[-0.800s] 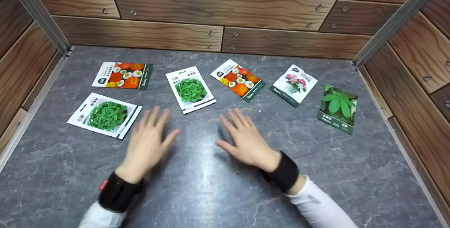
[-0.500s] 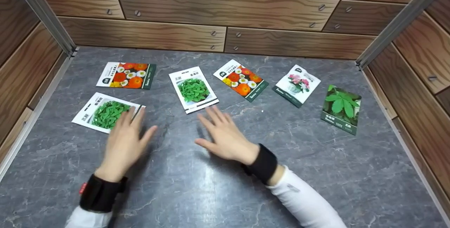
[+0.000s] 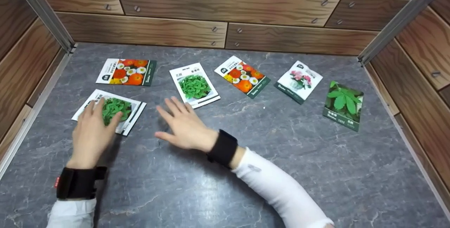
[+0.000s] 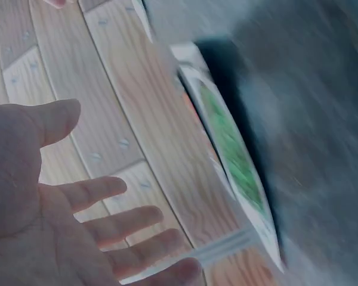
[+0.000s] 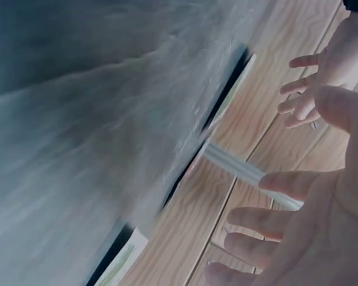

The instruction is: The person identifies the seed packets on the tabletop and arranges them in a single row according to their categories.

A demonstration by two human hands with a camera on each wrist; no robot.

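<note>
My left hand (image 3: 90, 138) hovers over the near edge of a white seed packet with green leaves (image 3: 123, 105) at the left, hiding part of it. In the left wrist view, my fingers (image 4: 128, 223) are spread and stand apart from that leafy packet (image 4: 230, 146). My right hand (image 3: 186, 126) is held palm down with loosely spread fingers, its fingertips by the near corner of a second leafy seed packet (image 3: 194, 86). Whether they touch it cannot be told. Neither hand holds anything. The right wrist view shows my right hand (image 5: 310, 220) with its fingers apart.
Further seed packets lie flat on the grey tabletop (image 3: 197, 193): two with orange flowers, at left (image 3: 128, 71) and centre (image 3: 243, 77), one with pink flowers (image 3: 299, 81), and a dark green leaf one (image 3: 342, 105) at the right. Wood-patterned walls (image 3: 197, 3) enclose the back and sides.
Both hands have moved leftwards. My left hand has gone over the left leafy packet, and my right hand has travelled from the centre to the near side of the second leafy packet. The packets lie unmoved.
</note>
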